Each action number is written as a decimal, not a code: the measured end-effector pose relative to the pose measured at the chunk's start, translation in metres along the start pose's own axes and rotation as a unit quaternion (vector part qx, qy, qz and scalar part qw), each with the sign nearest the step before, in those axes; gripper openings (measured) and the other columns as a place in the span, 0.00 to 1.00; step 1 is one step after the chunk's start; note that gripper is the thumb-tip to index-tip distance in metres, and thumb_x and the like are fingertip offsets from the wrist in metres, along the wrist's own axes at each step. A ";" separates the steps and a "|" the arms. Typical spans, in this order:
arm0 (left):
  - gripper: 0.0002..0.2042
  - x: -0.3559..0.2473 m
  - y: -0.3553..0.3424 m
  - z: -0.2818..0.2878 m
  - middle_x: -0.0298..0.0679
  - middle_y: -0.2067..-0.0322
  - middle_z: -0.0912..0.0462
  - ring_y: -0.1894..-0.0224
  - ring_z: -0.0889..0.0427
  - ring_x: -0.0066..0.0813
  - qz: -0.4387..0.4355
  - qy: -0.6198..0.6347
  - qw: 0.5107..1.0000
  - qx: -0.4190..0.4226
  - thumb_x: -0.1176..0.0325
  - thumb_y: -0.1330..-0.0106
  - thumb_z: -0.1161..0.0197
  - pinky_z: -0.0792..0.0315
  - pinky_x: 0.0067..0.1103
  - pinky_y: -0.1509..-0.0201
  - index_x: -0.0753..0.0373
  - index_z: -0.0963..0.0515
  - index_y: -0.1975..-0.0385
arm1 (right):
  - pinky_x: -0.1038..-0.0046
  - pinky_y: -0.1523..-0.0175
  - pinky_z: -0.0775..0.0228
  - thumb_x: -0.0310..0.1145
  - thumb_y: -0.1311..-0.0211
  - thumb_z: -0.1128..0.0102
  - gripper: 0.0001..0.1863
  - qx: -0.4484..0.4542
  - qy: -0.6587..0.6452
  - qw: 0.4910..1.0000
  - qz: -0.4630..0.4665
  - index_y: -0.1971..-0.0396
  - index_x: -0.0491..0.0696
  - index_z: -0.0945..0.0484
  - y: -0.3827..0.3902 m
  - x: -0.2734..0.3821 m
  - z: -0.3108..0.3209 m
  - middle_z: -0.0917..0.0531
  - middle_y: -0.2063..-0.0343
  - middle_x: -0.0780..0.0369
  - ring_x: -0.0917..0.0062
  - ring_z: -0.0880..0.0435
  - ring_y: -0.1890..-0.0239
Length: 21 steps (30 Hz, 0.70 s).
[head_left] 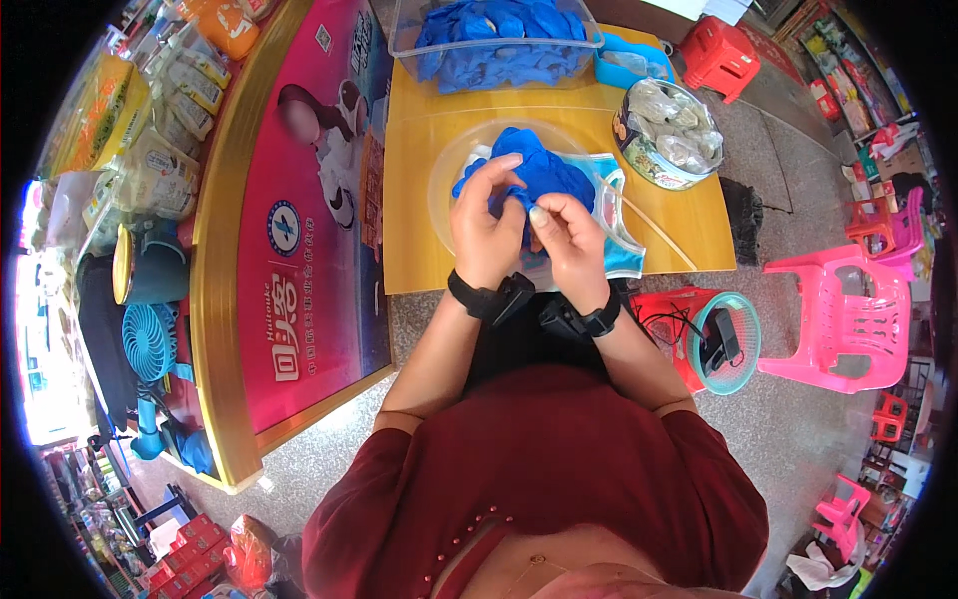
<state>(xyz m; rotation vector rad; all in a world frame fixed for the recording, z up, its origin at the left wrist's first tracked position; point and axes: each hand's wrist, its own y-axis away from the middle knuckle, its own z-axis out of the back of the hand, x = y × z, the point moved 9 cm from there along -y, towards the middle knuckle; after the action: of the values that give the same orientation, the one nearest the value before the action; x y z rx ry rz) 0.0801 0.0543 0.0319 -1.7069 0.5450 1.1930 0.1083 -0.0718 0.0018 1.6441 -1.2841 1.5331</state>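
My left hand (484, 222) and my right hand (569, 242) meet at the middle of the wooden table (419, 140), fingers closed on a piece of crumpled thin blue material, perhaps a glove. Beneath and behind them, a blue pile (554, 172) of the same material lies in a shallow translucent bowl (446, 160), partly hidden by my hands. A white and turquoise item (624, 245) lies at the bowl's right side, beside a thin wooden stick (654, 225).
A clear bin (399, 40) of blue pieces, a blue container (629, 65) and a round tin (649, 170) of small bags stand at the back. A pink-panelled counter (215, 299) runs along the left. A pink chair (838, 319) and a basket (728, 359) sit at the right.
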 end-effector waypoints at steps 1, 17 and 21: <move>0.19 -0.011 -0.001 0.004 0.34 0.68 0.23 0.64 0.24 0.21 -0.057 -0.107 0.992 -0.022 0.86 0.46 0.44 0.29 0.18 0.58 0.62 0.25 0.54 | 0.85 0.70 0.37 0.30 0.34 0.44 0.07 0.009 0.012 1.000 0.006 0.63 0.42 0.25 0.003 0.002 -0.003 0.25 0.74 0.69 0.90 0.30 0.74; 0.23 0.021 0.015 0.004 0.39 0.62 0.20 0.67 0.22 0.20 0.143 0.016 0.987 -0.065 0.88 0.51 0.44 0.26 0.17 0.66 0.61 0.23 0.53 | 0.83 0.75 0.36 0.32 0.30 0.51 0.07 -0.059 -0.039 0.997 -0.008 0.64 0.44 0.30 -0.014 0.009 0.007 0.29 0.80 0.67 0.87 0.30 0.80; 0.22 0.027 0.012 -0.006 0.40 0.62 0.21 0.74 0.26 0.16 0.179 0.146 0.973 -0.014 0.87 0.48 0.47 0.33 0.14 0.78 0.63 0.25 0.52 | 0.84 0.77 0.37 0.32 0.30 0.50 0.07 -0.080 0.042 0.996 0.001 0.65 0.44 0.30 -0.020 0.011 0.014 0.29 0.81 0.68 0.88 0.31 0.82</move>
<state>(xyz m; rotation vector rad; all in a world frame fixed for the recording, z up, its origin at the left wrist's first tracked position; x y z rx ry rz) 0.0853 0.0479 0.0032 -1.8741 1.0547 1.2039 0.1311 -0.0791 0.0134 1.4635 -1.3274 1.4452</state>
